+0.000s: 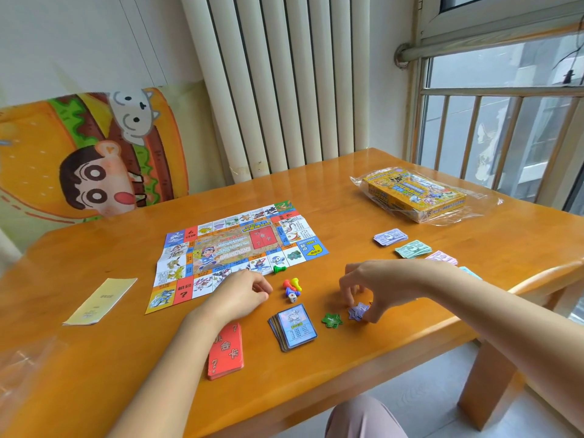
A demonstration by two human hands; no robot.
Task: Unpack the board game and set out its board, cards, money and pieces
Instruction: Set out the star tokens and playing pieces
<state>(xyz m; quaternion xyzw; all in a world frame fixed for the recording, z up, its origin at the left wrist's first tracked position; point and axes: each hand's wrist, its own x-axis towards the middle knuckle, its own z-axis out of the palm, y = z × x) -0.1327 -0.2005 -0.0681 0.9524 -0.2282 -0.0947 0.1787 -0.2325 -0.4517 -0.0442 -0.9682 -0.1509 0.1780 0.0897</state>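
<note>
The right hand [373, 289] pinches the purple star tokens [359, 311] near the bench [347, 184] edge, beside the green stars [331, 320]. A bump could knock them to the floor. The left hand [243, 294] rests curled on the board [234, 248] (holding nothing I can see) and could nudge the pawns [292, 287].

Right hand [368, 287] apparently pinches purple star tokens [359, 311] beside board [235, 251].

Single head-worn wide-angle view, looking forward and down from the near edge of the table [363, 184], close over both forearms, wall, radiator and window behind
</note>
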